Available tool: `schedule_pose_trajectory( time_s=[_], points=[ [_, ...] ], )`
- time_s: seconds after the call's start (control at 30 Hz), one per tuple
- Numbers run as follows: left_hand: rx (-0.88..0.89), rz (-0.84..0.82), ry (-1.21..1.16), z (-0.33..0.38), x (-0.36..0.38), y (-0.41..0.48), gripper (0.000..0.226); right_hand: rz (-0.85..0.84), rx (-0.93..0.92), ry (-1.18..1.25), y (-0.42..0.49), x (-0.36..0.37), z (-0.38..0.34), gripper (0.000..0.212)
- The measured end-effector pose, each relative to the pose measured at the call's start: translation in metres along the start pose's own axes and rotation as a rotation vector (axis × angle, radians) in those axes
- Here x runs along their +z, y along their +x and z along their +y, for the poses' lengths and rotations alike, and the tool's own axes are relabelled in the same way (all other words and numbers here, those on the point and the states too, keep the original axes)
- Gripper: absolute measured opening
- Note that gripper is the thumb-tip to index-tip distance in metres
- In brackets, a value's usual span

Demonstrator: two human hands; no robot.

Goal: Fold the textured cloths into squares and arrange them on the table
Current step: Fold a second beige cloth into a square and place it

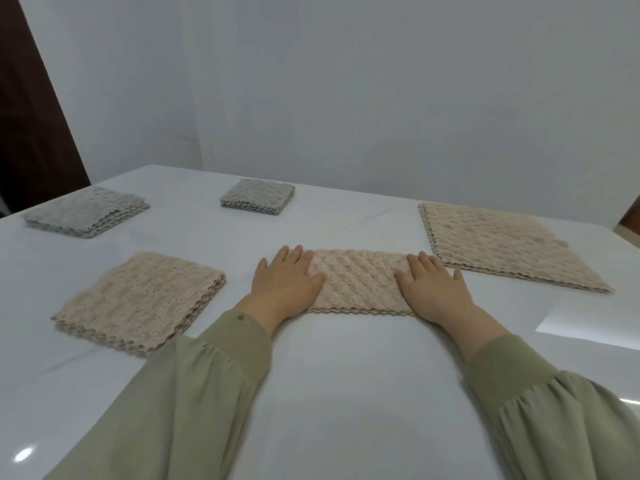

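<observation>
A beige textured cloth [360, 282], folded into a long strip, lies in the middle of the white table [346, 393]. My left hand [285, 284] presses flat on its left end with straight fingers. My right hand [433, 289] presses flat on its right end the same way. To the left sits a stack of folded beige squares [138, 303]. At the right lies a pile of unfolded beige cloths [502, 247]. Two stacks of folded grey squares rest further back, one at the far left [86, 213] and one nearer the middle [258, 197].
A pale wall [346, 81] rises right behind the table's far edge. A dark wooden door or panel [31, 126] stands at the back left. A bright patch of light [588, 320] falls on the table at the right.
</observation>
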State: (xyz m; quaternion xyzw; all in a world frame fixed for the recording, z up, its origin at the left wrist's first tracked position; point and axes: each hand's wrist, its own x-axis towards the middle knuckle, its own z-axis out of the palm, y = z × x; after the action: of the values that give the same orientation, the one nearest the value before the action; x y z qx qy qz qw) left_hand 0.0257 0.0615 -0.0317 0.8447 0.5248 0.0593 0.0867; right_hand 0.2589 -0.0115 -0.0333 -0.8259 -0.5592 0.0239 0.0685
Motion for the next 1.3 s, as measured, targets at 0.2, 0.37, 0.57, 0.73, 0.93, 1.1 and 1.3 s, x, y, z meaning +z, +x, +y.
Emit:
schedule_pose_trajectory(
  time_s=[0.2, 0.37, 0.57, 0.73, 0.93, 1.1, 1.3],
  points=[
    [0.232, 0.444, -0.075, -0.002, -0.011, -0.018, 0.03, 0.655, -0.177, 0.106, -0.032, -0.012, -0.017, 0.023],
    [0.307, 0.29, -0.026, 0.005, -0.015, -0.031, 0.024, 0.465, -0.166, 0.194, -0.059, -0.003, -0.033, 0.022],
    [0.314, 0.189, 0.144, 0.026, -0.029, -0.043, 0.04, 0.403, -0.208, 0.108, -0.052, 0.003, -0.027, 0.029],
    [0.447, 0.058, 0.056, 0.057, -0.029, -0.062, 0.037, 0.309, -0.264, 0.209, -0.038, 0.0, -0.013, 0.025],
    [0.321, 0.339, -0.059, 0.038, -0.021, -0.048, 0.027, 0.468, -0.202, 0.107, -0.046, -0.006, -0.019, 0.035],
    [0.071, 0.292, -0.005, 0.023, -0.019, -0.038, 0.031, 0.376, -0.191, 0.018, -0.059, -0.007, -0.034, 0.037],
    [0.093, 0.19, -0.042, 0.04, -0.021, -0.046, 0.041, 0.205, -0.285, 0.208, -0.047, -0.012, -0.023, 0.025]
  ],
)
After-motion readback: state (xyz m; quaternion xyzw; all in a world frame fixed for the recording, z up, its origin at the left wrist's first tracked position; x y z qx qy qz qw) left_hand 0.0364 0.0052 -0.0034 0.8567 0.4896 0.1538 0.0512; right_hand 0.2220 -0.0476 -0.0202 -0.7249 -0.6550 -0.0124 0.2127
